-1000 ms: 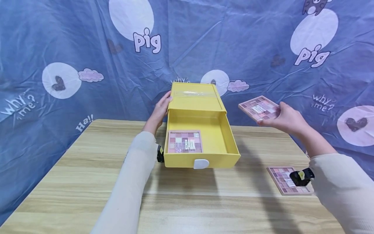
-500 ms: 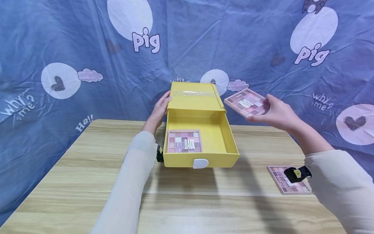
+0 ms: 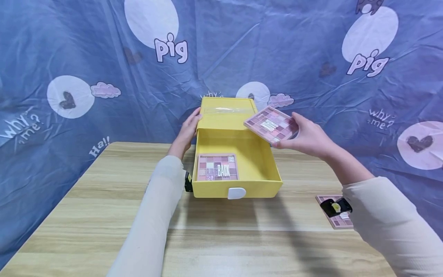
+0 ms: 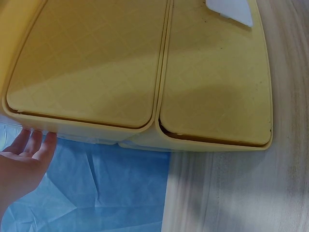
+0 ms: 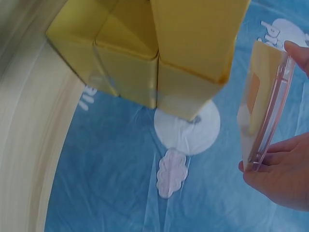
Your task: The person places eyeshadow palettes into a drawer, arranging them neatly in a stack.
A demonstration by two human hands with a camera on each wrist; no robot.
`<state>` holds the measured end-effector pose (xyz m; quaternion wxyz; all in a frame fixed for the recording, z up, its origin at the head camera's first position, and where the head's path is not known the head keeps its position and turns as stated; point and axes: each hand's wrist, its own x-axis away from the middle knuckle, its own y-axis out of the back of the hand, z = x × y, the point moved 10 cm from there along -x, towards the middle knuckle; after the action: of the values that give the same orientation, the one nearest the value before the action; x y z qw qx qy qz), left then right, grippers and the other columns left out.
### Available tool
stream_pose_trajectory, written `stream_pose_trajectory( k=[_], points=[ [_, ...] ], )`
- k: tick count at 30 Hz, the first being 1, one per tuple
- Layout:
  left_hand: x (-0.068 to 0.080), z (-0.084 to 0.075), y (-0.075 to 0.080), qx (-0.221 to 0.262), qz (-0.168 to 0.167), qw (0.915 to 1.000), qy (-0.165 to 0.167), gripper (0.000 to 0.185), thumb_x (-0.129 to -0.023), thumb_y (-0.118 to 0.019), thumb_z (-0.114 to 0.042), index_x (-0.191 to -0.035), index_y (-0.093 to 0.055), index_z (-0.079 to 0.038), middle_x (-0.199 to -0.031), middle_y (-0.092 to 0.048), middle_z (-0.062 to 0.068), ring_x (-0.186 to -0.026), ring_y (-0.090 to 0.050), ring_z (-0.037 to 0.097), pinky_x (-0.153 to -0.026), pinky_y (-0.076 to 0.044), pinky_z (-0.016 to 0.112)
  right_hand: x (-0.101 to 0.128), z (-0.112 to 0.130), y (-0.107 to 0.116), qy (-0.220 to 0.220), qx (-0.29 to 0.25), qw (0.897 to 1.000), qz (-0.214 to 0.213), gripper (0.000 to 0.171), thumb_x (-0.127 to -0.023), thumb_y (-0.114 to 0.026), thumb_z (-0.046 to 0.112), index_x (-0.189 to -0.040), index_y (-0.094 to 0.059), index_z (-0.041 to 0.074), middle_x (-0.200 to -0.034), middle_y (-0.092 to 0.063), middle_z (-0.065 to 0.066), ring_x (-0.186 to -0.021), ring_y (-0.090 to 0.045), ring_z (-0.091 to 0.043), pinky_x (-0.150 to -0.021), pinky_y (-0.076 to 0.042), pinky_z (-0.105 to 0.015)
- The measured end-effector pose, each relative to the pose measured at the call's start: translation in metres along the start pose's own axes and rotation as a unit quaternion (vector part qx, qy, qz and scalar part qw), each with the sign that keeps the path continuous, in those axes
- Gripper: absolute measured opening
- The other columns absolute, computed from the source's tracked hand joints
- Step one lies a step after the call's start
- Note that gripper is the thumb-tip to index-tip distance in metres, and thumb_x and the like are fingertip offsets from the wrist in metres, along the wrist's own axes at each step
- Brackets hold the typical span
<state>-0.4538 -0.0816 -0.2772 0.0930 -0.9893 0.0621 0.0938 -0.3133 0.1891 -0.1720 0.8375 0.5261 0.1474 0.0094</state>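
Note:
A yellow drawer unit (image 3: 225, 119) stands at the middle of the table with its top drawer (image 3: 207, 189) pulled out. An eyeshadow palette (image 3: 217, 167) lies in the drawer's front left corner. My right hand (image 3: 309, 136) grips another eyeshadow palette (image 3: 270, 125) between thumb and fingers. In the head view that palette overlaps the unit's top right edge; the right wrist view shows it edge-on, apart from the unit. My left hand (image 3: 187, 132) rests against the unit's left side, its fingers (image 4: 35, 142) extended along the wall in the left wrist view.
A further eyeshadow palette (image 3: 340, 222) lies on the wooden table (image 3: 104, 215) at the right, partly hidden by my right wrist camera and sleeve. Behind the table hangs a blue printed cloth (image 3: 104, 50). A white pull tab (image 3: 237, 193) sticks out from the drawer front.
My right hand has carried its palette leftward, from beside the unit to over its top right edge in the head view. The left hand, drawer and palette inside look unchanged.

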Motion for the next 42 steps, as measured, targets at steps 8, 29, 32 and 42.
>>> stream_pose_trajectory(
  k=[8,29,32,42],
  points=[
    [0.001,-0.001,0.001,-0.001,-0.002,1.0,0.0,0.047,-0.087,-0.046,-0.03,-0.133,-0.036,-0.023,-0.131,-0.037,0.003,-0.111,-0.041,0.019,-0.088,-0.035,0.033,0.001,0.022,-0.021,0.021,-0.03,0.999,0.029,0.099,-0.06,-0.075,0.041,-0.132,-0.024,-0.005,-0.123,-0.04,-0.02,-0.104,-0.04,-0.03,-0.088,-0.03,-0.046],
    [0.002,0.003,0.0,0.004,-0.001,1.0,-0.005,0.048,-0.087,-0.047,-0.029,-0.133,-0.035,-0.021,-0.132,-0.036,0.004,-0.112,-0.04,0.02,-0.09,-0.033,0.034,0.009,0.059,-0.071,0.139,-0.097,0.98,0.107,0.102,-0.056,-0.078,0.032,-0.134,-0.023,-0.002,-0.126,-0.042,-0.008,-0.109,-0.038,-0.02,-0.094,-0.025,-0.037],
    [0.001,0.003,0.0,0.005,-0.002,1.0,-0.007,0.048,-0.087,-0.046,-0.029,-0.133,-0.036,-0.021,-0.132,-0.036,0.004,-0.112,-0.04,0.02,-0.09,-0.033,0.034,0.01,0.062,-0.075,0.138,-0.105,0.978,0.117,0.101,-0.057,-0.078,0.032,-0.135,-0.022,0.0,-0.127,-0.041,-0.006,-0.107,-0.039,-0.019,-0.092,-0.027,-0.037],
    [0.001,0.001,0.0,0.004,-0.002,0.9999,-0.011,0.048,-0.087,-0.047,-0.029,-0.133,-0.035,-0.021,-0.132,-0.036,0.004,-0.111,-0.04,0.02,-0.09,-0.033,0.033,0.01,0.071,-0.092,0.151,-0.125,0.967,0.161,0.099,-0.057,-0.078,0.033,-0.134,-0.025,-0.001,-0.126,-0.041,-0.007,-0.11,-0.038,-0.018,-0.094,-0.027,-0.038]
  ],
)
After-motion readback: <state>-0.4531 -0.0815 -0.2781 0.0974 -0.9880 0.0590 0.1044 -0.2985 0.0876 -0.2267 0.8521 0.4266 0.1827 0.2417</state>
